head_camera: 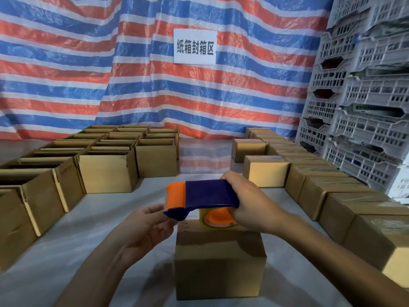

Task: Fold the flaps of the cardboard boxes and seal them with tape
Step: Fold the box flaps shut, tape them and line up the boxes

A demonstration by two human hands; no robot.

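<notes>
While the right hand (250,202) grips the tape gun (208,193) over the near box (219,262), the left hand (143,229) touches its tip; whether it holds tape, I cannot tell. Next, stick the tape down.

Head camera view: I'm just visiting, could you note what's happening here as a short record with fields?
Place: work area before a striped tarp bearing a paper sign
Right hand: grips a blue and orange tape dispenser
Left hand: fingers at the dispenser's front tip; whether they pinch tape, cannot tell
Under the dispenser: a closed cardboard box
Left side: open boxes in rows
Right side: closed boxes in rows, grey crates stacked behind
</notes>
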